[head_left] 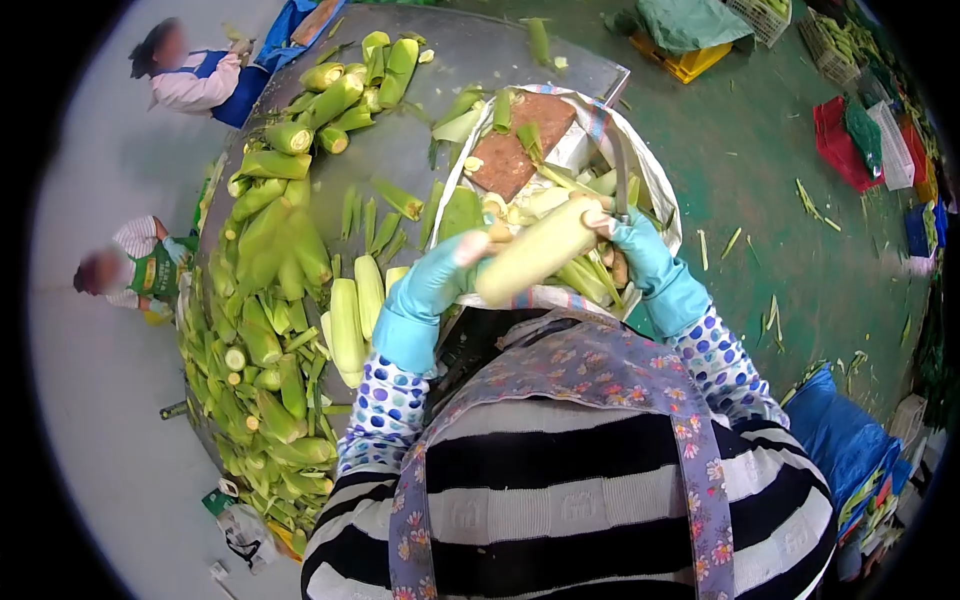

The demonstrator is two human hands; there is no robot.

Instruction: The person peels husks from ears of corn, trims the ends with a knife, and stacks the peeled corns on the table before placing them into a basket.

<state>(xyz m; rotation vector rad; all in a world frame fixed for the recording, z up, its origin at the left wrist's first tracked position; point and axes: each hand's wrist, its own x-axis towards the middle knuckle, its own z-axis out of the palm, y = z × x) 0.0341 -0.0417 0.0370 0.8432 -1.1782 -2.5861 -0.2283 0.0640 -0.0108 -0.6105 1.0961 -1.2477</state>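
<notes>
A pale, mostly stripped ear of corn point(540, 250) lies tilted between my hands, above an open woven sack. My left hand point(445, 275), in a blue glove with bare fingertips, is closed around its lower left side; the fingers are slightly blurred. My right hand point(640, 245), gloved alike, grips a knife point(621, 165) whose blade points away from me, and its thumb touches the ear's upper end. Beneath them, the white sack point(655, 185) holds husk pieces, cut ends and a brown board point(525, 145). Several peeled ears point(347, 325) rest on the table beside my left forearm.
A large heap of green-husked corn point(265, 350) covers the left of the metal table point(470, 50). Two people stand along its far left side. Crates point(685, 60), a red bag point(840, 145) and a blue sack point(835, 430) sit on the green floor at right, among scattered husks.
</notes>
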